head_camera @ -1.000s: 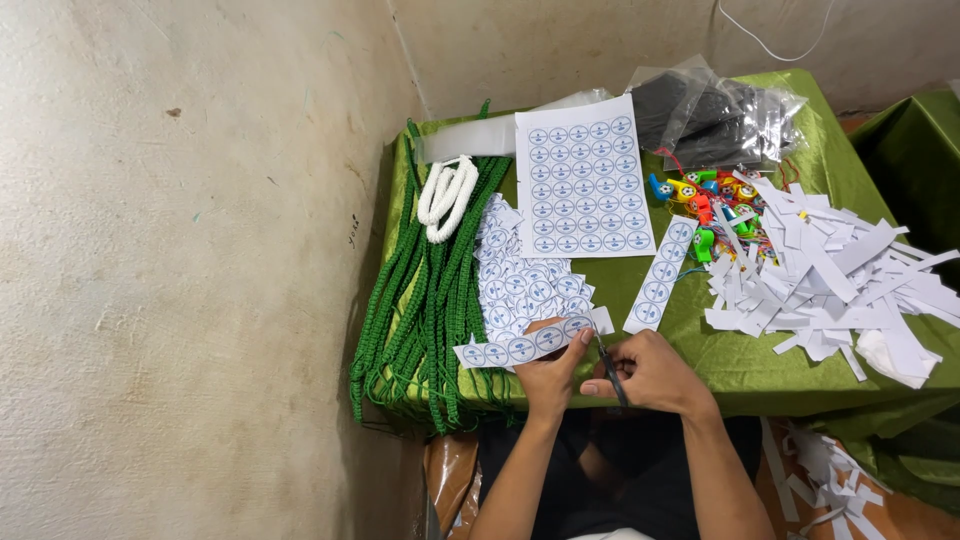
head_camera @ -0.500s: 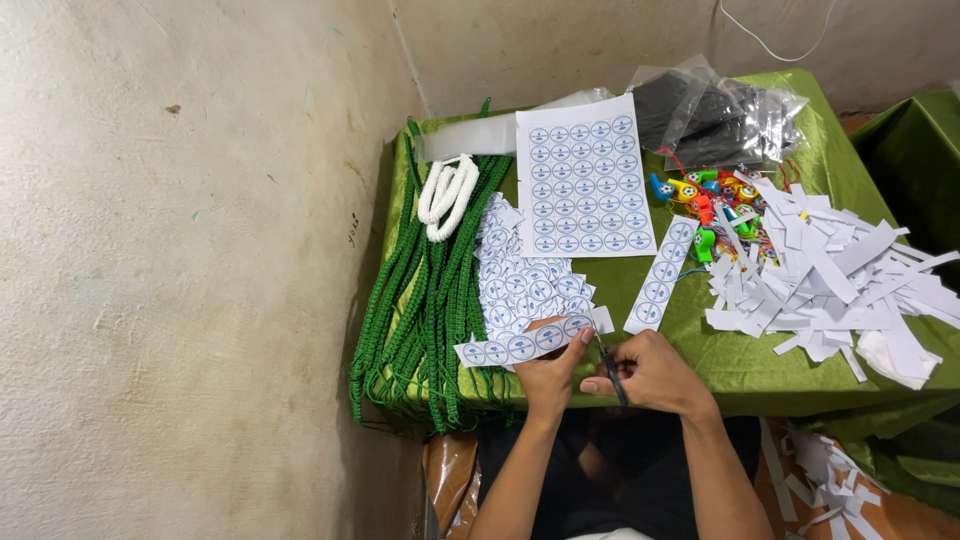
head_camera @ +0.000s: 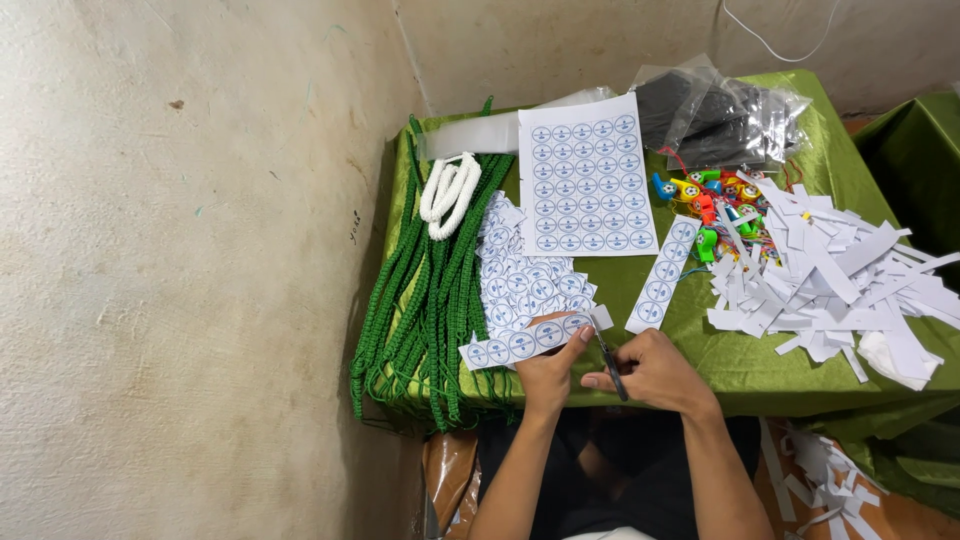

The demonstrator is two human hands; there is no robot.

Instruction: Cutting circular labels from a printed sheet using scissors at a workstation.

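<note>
**A:** What have you got in your hands, seen from the head camera?

**B:** Your left hand [head_camera: 548,372] is closed on a strip of round blue-and-white stickers [head_camera: 525,340], thumb on top near its right end. The strip runs out to your left, over the near edge of the green-clothed table [head_camera: 800,365]. Your right hand [head_camera: 650,372] is wrapped around a pair of dark scissors [head_camera: 609,366], with the blades pointing up toward the strip's right end. I cannot tell whether the blades touch the paper.

**A:** And what lies around them?

**B:** Just beyond your left hand is a loose heap of cut-out stickers [head_camera: 525,275]. To its left, a thick bundle of green braided cords [head_camera: 420,300] hangs over the table's front edge, with a coil of white cord [head_camera: 448,190] lying on its far end. Further back lies a full sheet of stickers [head_camera: 585,178], and beside its lower right corner a second, uncut strip [head_camera: 662,275] rests at a slant.

**A:** The right side of the table?

**B:** A pile of white paper offcuts [head_camera: 835,280], with small colourful plastic toys [head_camera: 715,205] just behind it, and clear plastic bags holding dark items [head_camera: 720,115] at the back. More scraps [head_camera: 815,465] lie on the floor near your right knee.
</note>
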